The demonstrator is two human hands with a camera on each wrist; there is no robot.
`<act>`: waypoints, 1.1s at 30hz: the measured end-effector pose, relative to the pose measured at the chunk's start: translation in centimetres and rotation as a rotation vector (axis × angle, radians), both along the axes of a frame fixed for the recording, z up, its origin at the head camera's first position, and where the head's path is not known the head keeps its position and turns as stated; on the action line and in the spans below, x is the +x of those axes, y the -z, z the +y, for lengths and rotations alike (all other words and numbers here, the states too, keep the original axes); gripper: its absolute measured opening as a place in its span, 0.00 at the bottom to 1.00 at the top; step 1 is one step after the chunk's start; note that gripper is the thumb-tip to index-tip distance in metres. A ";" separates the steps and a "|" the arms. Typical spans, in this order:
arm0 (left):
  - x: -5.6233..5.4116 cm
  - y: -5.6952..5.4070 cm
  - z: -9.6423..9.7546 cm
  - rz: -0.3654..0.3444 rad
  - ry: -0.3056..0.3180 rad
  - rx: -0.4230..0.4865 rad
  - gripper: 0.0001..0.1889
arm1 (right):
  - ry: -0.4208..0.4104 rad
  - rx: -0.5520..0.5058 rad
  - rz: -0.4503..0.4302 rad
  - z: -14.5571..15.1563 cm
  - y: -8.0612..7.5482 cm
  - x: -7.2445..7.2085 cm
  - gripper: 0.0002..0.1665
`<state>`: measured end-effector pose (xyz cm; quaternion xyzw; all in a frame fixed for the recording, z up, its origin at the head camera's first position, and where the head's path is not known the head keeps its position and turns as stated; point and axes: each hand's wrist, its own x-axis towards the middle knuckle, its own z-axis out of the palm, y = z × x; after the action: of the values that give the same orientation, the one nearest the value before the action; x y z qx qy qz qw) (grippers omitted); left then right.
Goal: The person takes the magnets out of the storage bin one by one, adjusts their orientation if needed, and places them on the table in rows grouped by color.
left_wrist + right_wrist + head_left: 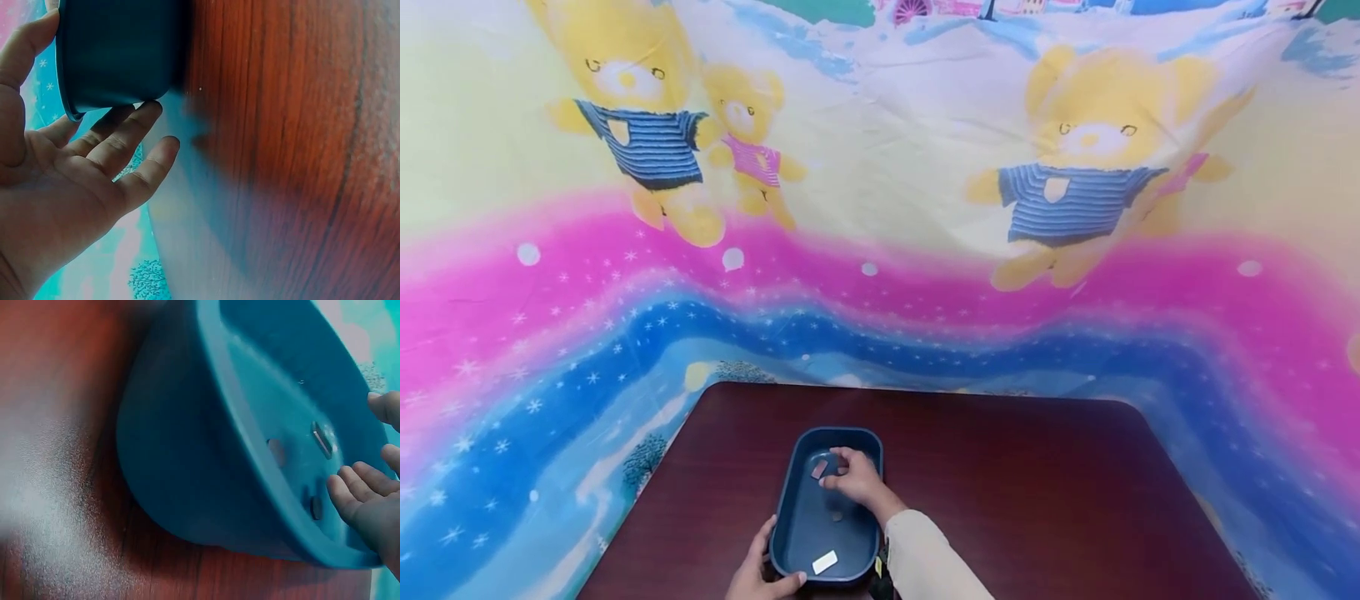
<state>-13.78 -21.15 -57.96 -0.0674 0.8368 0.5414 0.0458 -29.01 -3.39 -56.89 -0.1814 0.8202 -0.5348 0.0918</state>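
Note:
A dark blue, deep oblong tray [781, 500] with rounded corners stands on the table. My left hand [758, 567] holds its near left corner, thumb at the near rim and fingers along the left wall; in the left wrist view, fingertips [149, 109] touch the tray's outside. My right hand [857, 479] hovers over the tray's far half, thumb and fingers apart, nothing seen between them. Inside lie a small reddish, shiny rectangular piece [819, 470] beside the right fingers, a small dark piece [837, 517] mid-floor and a pale rectangular piece [824, 562] near the front.
The dark red-brown wooden table [1037, 492] stretches to the right of the tray. Behind and around it hangs a printed cloth [880, 208] with bears and snowflakes. Beside the right sleeve [928, 554] is a black item [882, 575] with a yellow mark.

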 end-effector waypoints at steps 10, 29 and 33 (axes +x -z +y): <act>0.1 0.8 -0.3 -0.018 0.079 0.207 0.51 | 0.024 0.026 -0.004 -0.8 1.4 0.1 0.31; 0.1 0.9 -0.7 -0.011 0.071 0.214 0.50 | 0.033 0.339 0.166 -2.2 2.1 0.2 0.24; -0.2 0.8 -0.4 -0.020 0.070 0.209 0.50 | 0.050 0.418 0.187 -2.1 2.3 -0.1 0.27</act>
<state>-13.96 -21.57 -58.76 -0.0383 0.7770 0.6233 0.0799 -29.15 -5.52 -59.19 -0.1869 0.9223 -0.3363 0.0378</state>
